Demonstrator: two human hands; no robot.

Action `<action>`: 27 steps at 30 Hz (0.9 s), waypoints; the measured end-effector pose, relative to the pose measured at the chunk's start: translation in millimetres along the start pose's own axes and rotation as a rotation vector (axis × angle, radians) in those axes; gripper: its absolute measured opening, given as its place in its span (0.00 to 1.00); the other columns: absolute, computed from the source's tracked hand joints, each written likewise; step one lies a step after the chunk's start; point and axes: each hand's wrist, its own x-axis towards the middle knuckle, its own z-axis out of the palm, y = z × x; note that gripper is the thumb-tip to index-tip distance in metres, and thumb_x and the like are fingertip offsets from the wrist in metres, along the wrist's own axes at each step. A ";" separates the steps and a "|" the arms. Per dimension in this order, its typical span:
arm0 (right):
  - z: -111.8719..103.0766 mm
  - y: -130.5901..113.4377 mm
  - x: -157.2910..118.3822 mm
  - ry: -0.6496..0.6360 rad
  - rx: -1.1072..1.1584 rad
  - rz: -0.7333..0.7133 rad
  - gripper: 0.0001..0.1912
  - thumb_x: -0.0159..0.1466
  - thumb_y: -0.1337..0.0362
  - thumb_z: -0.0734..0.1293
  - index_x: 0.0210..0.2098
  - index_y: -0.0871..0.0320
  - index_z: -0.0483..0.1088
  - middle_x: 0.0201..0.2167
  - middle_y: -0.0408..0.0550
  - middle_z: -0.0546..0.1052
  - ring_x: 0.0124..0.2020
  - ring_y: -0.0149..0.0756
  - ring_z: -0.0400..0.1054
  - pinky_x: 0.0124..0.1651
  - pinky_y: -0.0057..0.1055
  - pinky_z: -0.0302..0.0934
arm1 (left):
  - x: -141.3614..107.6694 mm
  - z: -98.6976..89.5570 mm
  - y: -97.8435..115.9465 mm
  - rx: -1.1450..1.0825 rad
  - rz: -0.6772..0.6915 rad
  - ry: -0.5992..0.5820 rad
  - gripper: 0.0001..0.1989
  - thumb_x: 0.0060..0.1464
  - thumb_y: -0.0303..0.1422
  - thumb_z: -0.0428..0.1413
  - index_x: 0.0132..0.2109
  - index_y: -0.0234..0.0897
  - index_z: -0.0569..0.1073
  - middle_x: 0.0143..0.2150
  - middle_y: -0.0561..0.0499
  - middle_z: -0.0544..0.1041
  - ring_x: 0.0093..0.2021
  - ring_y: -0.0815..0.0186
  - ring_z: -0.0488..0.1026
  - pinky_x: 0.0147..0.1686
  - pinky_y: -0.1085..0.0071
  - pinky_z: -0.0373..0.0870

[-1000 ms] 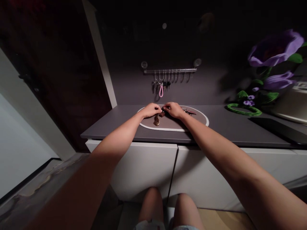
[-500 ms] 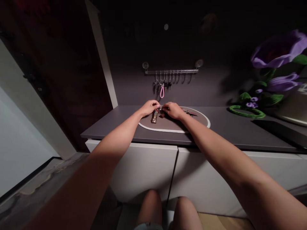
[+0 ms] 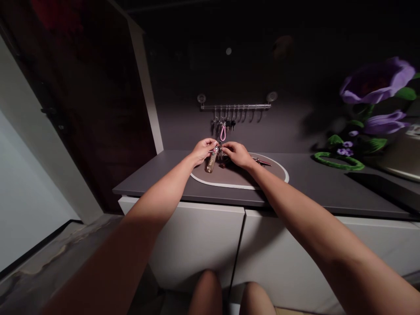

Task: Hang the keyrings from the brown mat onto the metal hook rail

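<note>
Over the oval mat (image 3: 238, 180), my left hand (image 3: 202, 151) pinches a bunch of keys at its metal ring. A tan strap keychain (image 3: 211, 162) with lettering hangs below those fingers. Close on the right, my right hand (image 3: 236, 153) has thumb and fingertips closed at the same metal ring (image 3: 219, 149). Small metal parts between the fingertips are too fine to make out. A small dark reddish piece (image 3: 222, 166) is just below, between the hands. Beyond my right wrist, more keys and a red slim item (image 3: 264, 162) lie on the mat.
A clear rail with hooks (image 3: 236, 106) is fixed to the dark wall by suction cups. Several keys and a pink loop (image 3: 223, 132) hang on its left part. Purple flowers (image 3: 377, 83) with a green ring base (image 3: 339, 162) stand at right on the dark counter (image 3: 315, 183).
Both hands have risen slightly off the mat, and the strap keychain has come up with them. The whole view has shifted a little, with the scene lower in the frame.
</note>
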 end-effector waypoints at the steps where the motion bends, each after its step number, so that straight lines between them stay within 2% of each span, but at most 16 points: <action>1: 0.5 0.7 0.4 0.004 0.028 0.006 0.11 0.59 0.62 0.62 0.37 0.60 0.73 0.33 0.47 0.76 0.34 0.32 0.66 0.42 0.27 0.57 | 0.5 -0.1 -0.3 -0.016 0.002 -0.003 0.09 0.48 0.35 0.58 0.34 0.33 0.68 0.31 0.53 0.71 0.26 0.77 0.65 0.30 0.77 0.66; 10: 3.4 12.8 4.1 0.057 0.297 0.056 0.12 0.56 0.58 0.63 0.31 0.60 0.72 0.28 0.44 0.74 0.30 0.29 0.65 0.37 0.25 0.59 | -3.0 5.5 5.2 -0.062 -0.003 -0.007 0.12 0.45 0.36 0.60 0.33 0.33 0.69 0.29 0.54 0.70 0.26 0.77 0.65 0.31 0.76 0.66; 19: -1.7 1.1 1.1 0.040 0.685 0.257 0.09 0.51 0.61 0.67 0.29 0.61 0.71 0.27 0.43 0.73 0.27 0.25 0.63 0.34 0.23 0.59 | -1.6 5.7 4.8 -0.062 0.038 0.019 0.17 0.38 0.39 0.63 0.34 0.32 0.72 0.29 0.53 0.72 0.26 0.75 0.66 0.29 0.76 0.64; 27: -3.7 -3.6 0.7 0.067 0.793 0.294 0.13 0.48 0.58 0.69 0.29 0.60 0.71 0.25 0.42 0.72 0.27 0.24 0.64 0.32 0.22 0.59 | 1.5 6.7 4.1 -0.032 0.086 0.052 0.20 0.37 0.42 0.63 0.35 0.32 0.73 0.28 0.53 0.73 0.26 0.75 0.67 0.28 0.76 0.64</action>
